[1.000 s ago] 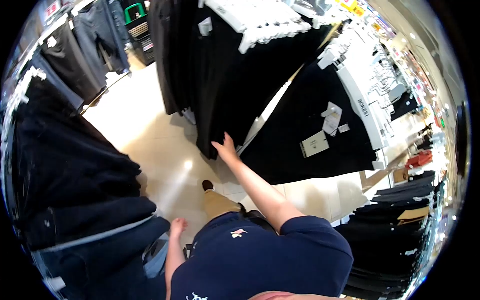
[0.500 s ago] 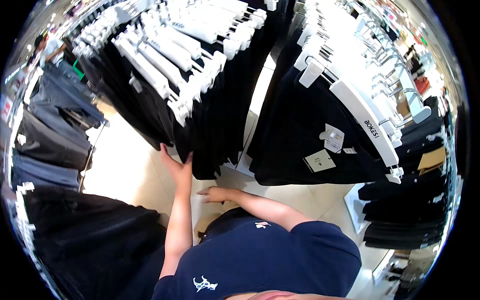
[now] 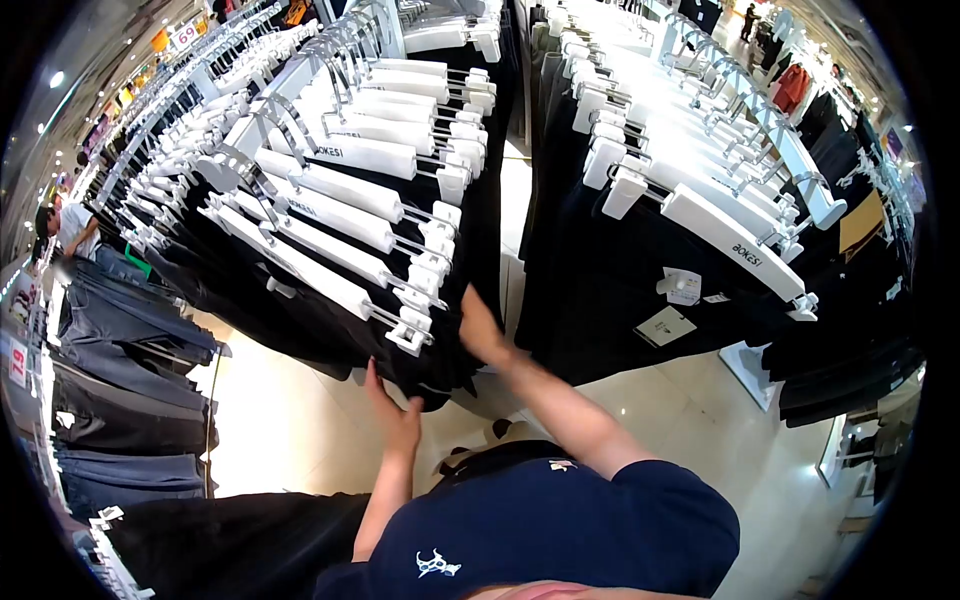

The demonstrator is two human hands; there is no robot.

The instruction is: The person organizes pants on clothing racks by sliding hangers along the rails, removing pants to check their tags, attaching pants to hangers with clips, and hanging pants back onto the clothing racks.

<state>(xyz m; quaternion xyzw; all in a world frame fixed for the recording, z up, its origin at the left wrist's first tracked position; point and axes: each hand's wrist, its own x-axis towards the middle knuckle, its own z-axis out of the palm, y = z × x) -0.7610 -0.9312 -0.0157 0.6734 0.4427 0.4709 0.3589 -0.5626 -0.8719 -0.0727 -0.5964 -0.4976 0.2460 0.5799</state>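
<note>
Black trousers (image 3: 300, 315) hang from white clip hangers (image 3: 350, 215) on the rack in front of me. My left hand (image 3: 396, 412) is at their lower front edge, thumb and fingers spread apart. Against the right side of the same garments is my right hand (image 3: 482, 328); its fingers are partly hidden by the dark cloth and blurred, so their grip cannot be made out. To the right, more black trousers (image 3: 600, 300) hang with a paper tag (image 3: 664, 327) and a white label (image 3: 682, 287) on the front pair.
A rack of jeans and dark trousers (image 3: 125, 390) stands at the left, with dark garments (image 3: 230, 540) below it. A person (image 3: 75, 228) is at the far left. Further black clothes (image 3: 850, 370) hang at the right. Pale tiled floor (image 3: 290, 420) shows between the racks.
My view has shifted toward the hangers. My right hand has moved up to the side of the hanging trousers. My left hand, low at my side at first, has come up to their front edge.
</note>
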